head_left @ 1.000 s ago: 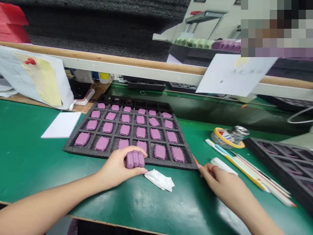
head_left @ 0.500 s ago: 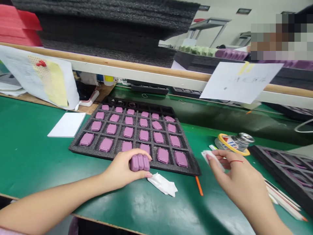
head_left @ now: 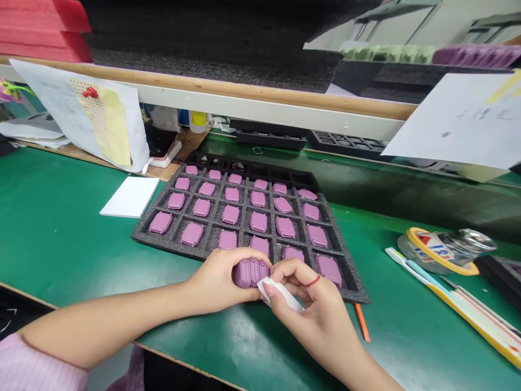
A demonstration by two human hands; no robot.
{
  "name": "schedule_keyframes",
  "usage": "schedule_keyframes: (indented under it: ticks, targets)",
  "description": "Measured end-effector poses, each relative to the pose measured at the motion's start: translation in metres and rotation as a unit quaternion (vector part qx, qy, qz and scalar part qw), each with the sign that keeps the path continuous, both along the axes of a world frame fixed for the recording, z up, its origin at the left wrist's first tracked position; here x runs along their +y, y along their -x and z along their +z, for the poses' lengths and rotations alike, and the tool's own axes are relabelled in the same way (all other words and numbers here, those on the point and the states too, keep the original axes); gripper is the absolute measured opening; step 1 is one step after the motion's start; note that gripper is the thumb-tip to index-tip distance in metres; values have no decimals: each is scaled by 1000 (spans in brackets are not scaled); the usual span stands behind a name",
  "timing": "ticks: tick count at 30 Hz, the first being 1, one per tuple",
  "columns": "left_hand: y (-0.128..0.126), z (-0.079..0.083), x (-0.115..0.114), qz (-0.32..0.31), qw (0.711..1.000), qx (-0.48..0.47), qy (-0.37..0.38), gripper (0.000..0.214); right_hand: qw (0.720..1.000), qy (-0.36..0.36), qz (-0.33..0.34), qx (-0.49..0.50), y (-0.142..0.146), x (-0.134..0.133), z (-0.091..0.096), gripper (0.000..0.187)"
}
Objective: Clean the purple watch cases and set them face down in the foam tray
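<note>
My left hand (head_left: 217, 282) is closed around a ribbed purple case (head_left: 249, 271), held just above the green table near the front edge of a black foam tray (head_left: 354, 285). My right hand (head_left: 313, 304) pinches a small white wipe (head_left: 280, 291) and presses it against the right end of that case. The tray holds several purple cases (head_left: 258, 221) lying in its cells, with a few cells at the far end bare. The crumpled white wipe seen earlier on the table is hidden behind my hands.
An orange pencil (head_left: 362, 322) lies right of my right hand. Farther right are a tape roll with a metal dispenser (head_left: 443, 248) and long white and yellow sticks (head_left: 459, 296). A white pad (head_left: 130, 196) lies left of the tray. Papers hang from a rail (head_left: 260, 106) behind.
My right hand picked up a white wipe from the right side of the table and carried it left to the case in my left hand. The view shifted right and down.
</note>
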State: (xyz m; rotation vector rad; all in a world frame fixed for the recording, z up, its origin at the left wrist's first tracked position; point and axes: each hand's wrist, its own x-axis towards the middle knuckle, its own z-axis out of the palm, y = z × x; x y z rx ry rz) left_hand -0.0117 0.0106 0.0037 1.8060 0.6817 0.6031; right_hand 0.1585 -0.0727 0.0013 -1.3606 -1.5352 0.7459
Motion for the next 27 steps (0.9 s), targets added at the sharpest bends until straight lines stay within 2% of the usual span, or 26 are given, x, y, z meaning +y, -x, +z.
schedule_keyframes:
  ticks: [3,6,10,15,22,25,27]
  targets:
    - [0,-2,0,-1,1000,3,3,33,992,45,-7,120,1,1,-6,20]
    - [0,-2,0,1,1000,0,13,36,984,41,-14,172,4,2,-5,22]
    - [-1,0,-1,-1,1000,-6,17,35,988,-24,-23,149,6,3,-2,13]
    - [-1,0,-1,1,1000,-7,2,30,995,-91,-16,30,7,3,-6,15]
    - [-2,1,0,12,1000,12,17,37,983,0,-30,179,8,6,-4,20]
    - [-2,1,0,4,1000,4,21,37,977,-28,-60,204,7,5,0,20]
    - [-1,1,0,-4,1000,1,16,37,981,-67,-68,171,6,3,1,17]
